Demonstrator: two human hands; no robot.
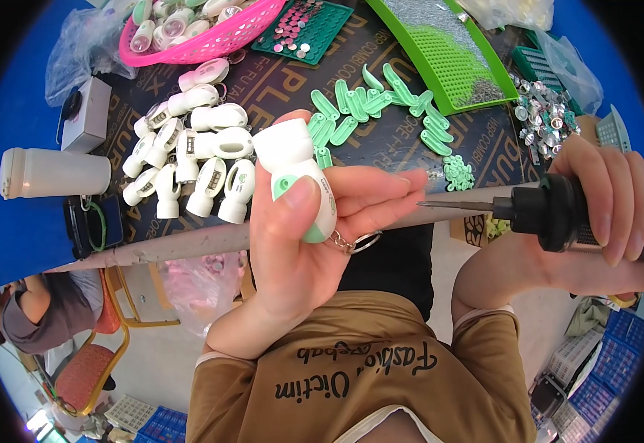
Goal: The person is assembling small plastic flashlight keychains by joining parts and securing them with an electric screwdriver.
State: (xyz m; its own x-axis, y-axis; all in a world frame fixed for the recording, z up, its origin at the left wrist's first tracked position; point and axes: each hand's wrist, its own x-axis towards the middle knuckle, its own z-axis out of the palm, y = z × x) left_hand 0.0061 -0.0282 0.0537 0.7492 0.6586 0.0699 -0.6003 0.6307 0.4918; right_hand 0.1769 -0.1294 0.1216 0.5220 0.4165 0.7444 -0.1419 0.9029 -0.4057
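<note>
Head view shows our left hand (300, 244) at the middle of the picture, its fingers grasping a small white plastic case with a mint green button and a metal key ring (300, 177). The thumb presses on the green button and the other fingers support the case from the 3 o'clock side. The long axis of the case runs from about 11 o'clock to 5 o'clock, with the ring hanging at the lower end. Our right hand (602, 214) is at 3 o'clock, clenched around a black electric screwdriver (550, 210). Its thin metal bit points toward 9 o'clock, so the case lies at 9 o'clock from the tip, near but not touching. The left hand is the one on the case. On the dark table (277, 88) at 11 o'clock lies a heap of similar white cases (189, 162), and at 12 o'clock some loose green plastic pieces (381, 103). The back of the screwdriver is cut off by the picture edge, and we cannot see any screw hole on the case.
</note>
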